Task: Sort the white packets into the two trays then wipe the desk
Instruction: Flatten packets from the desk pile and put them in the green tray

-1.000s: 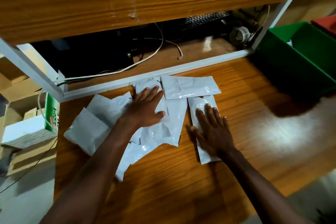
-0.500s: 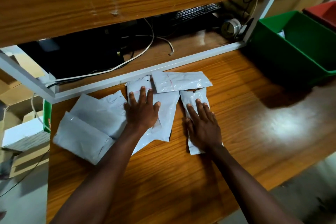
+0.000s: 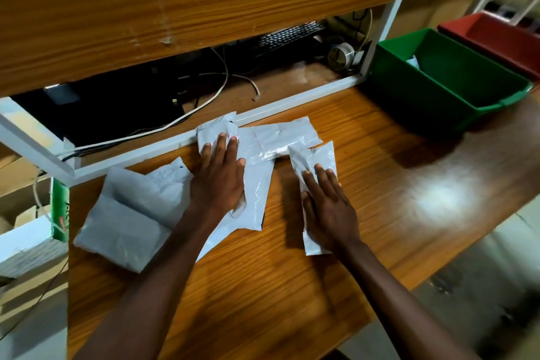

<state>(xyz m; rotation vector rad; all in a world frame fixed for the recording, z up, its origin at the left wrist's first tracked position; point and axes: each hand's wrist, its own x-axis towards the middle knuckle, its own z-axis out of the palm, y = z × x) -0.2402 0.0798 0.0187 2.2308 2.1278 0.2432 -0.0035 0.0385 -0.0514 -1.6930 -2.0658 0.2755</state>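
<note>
Several white packets lie on the wooden desk [image 3: 292, 286]. My left hand [image 3: 219, 181] presses flat on a long packet [image 3: 258, 184] in the middle of the pile. My right hand [image 3: 327, 207] rests flat, fingers straight, on a narrow packet [image 3: 318, 156] to the right. Another packet [image 3: 283, 133] lies crosswise behind them. Two bigger packets [image 3: 128, 213] sit at the left. A green tray [image 3: 455, 93] stands at the back right with a white packet corner inside, and a red tray [image 3: 493, 35] stands behind it.
A white metal frame rail [image 3: 292, 102] borders the desk's back; behind it lie cables [image 3: 216, 93], a keyboard [image 3: 289, 35] and a tape roll [image 3: 340, 52]. A wooden panel [image 3: 190, 9] hangs overhead. Boxes [image 3: 32, 240] sit off the left edge.
Both hands stay flat on the packets. The narrow packet under my right hand has turned slightly, its far end now overlapping the crosswise packet. The view shifted, showing more of the red tray.
</note>
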